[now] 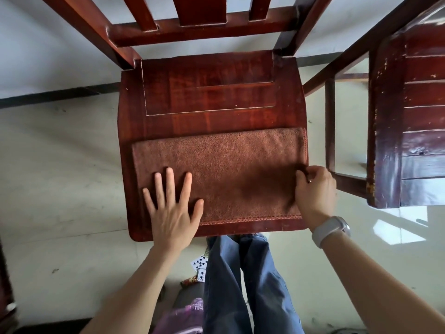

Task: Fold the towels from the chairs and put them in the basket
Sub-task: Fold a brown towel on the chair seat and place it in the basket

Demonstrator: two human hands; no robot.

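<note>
Towel [224, 169] lies folded flat on the near half of the chair seat [209, 92]. Left hand [172, 206] rests on the towel's left part, fingers straight and spread, likely pinning it down. Right hand [315, 189] pinches the towel's right edge, apparently ready to fold it leftward.
</note>
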